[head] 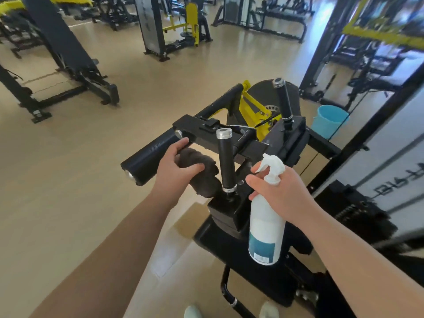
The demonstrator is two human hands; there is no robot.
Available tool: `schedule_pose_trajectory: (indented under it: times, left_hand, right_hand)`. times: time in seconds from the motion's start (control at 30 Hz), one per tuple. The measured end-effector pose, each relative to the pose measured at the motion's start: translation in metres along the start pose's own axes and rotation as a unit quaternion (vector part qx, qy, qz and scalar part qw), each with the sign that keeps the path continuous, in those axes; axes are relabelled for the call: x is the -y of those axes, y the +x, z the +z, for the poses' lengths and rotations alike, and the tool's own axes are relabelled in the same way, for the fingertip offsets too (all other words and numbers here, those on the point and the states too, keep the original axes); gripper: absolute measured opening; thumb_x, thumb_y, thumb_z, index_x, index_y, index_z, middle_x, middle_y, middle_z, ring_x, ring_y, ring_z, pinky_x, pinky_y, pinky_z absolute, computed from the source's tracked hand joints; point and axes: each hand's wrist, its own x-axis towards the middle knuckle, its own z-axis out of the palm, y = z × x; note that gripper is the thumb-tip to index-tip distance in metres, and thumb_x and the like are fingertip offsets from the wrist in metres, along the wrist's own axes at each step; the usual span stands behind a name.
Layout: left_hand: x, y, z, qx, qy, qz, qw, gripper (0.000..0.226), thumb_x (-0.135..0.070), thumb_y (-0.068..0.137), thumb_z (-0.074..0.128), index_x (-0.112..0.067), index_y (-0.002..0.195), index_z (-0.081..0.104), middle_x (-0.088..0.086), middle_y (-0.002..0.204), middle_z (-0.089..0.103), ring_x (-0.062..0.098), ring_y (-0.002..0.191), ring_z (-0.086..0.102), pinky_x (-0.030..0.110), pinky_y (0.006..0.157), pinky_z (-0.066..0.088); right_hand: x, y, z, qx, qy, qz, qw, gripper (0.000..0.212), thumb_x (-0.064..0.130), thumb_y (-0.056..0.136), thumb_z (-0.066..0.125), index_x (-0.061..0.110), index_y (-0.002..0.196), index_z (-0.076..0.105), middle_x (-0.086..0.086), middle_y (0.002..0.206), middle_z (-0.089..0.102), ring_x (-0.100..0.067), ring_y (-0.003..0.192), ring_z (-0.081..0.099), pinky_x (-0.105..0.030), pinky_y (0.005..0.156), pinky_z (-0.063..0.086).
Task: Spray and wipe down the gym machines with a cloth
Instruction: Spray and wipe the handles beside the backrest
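Observation:
A black and yellow gym machine (pixel 250 148) stands right in front of me, with two upright black handles (pixel 226 161) and a padded black roller (pixel 149 157) sticking out to the left. My left hand (pixel 176 166) grips a dark grey cloth (pixel 204 173), pressed between the roller and the near upright handle. My right hand (pixel 280 187) holds a white spray bottle (pixel 266 226) by its neck, just right of that handle, nozzle pointing left toward it.
A light blue bucket (pixel 330 120) sits on the floor behind the machine at the right. Black racks and a mirrored wall (pixel 367 65) line the right side. A black incline bench (pixel 68 56) and other machines stand at the left and back on tan floor.

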Motion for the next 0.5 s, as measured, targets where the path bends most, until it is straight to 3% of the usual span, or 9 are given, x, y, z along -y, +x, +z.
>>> schedule_pose_trajectory:
  times: [0.13,0.27,0.33,0.4,0.5]
  left_hand:
    - [-0.014,0.008,0.009,0.032,0.083,0.054,0.995,0.079,-0.008,0.085,0.079,-0.04,0.149,0.045,-0.014,0.141,0.054,0.011,0.128,0.054,0.046,0.111,0.048]
    - [-0.029,0.004,0.019,0.097,0.105,0.097,0.985,0.081,-0.008,0.083,0.08,-0.037,0.148,0.042,-0.019,0.131,0.051,0.006,0.117,0.055,0.032,0.103,0.052]
    - [-0.027,-0.002,0.017,0.123,0.066,0.094,0.986,0.079,-0.003,0.083,0.078,-0.035,0.147,0.046,-0.021,0.122,0.057,0.009,0.113,0.063,0.032,0.096,0.058]
    - [-0.021,-0.008,0.012,0.155,0.002,0.068,0.986,0.078,0.001,0.084,0.074,-0.035,0.148,0.045,-0.01,0.124,0.065,0.015,0.115,0.067,0.038,0.096,0.059]
    - [-0.018,-0.012,0.007,0.214,-0.208,-0.014,0.954,0.081,0.002,0.077,0.054,-0.026,0.152,0.041,0.009,0.133,0.067,0.028,0.122,0.065,0.05,0.101,0.055]
  right_hand:
    - [0.01,-0.014,0.008,-0.015,0.001,0.013,1.0,0.011,0.045,0.093,0.065,0.035,0.094,0.061,0.027,0.074,0.068,0.008,0.072,0.069,-0.023,0.066,0.05]
    - [0.014,-0.02,0.006,-0.028,0.01,0.022,0.999,0.012,0.043,0.092,0.066,0.032,0.092,0.061,0.022,0.073,0.069,0.004,0.07,0.07,-0.025,0.066,0.052]
    - [0.014,-0.02,0.003,-0.032,0.01,0.018,0.999,0.011,0.04,0.092,0.067,0.031,0.092,0.061,0.021,0.073,0.069,0.001,0.069,0.071,-0.027,0.068,0.055]
    - [0.014,-0.02,0.001,-0.038,0.013,0.01,0.999,0.01,0.038,0.092,0.068,0.03,0.092,0.061,0.018,0.074,0.07,-0.001,0.067,0.071,-0.026,0.067,0.055]
    - [0.01,-0.02,0.001,-0.029,0.013,0.003,0.999,0.009,0.037,0.092,0.068,0.033,0.094,0.06,0.018,0.074,0.07,-0.003,0.069,0.072,-0.027,0.068,0.056]
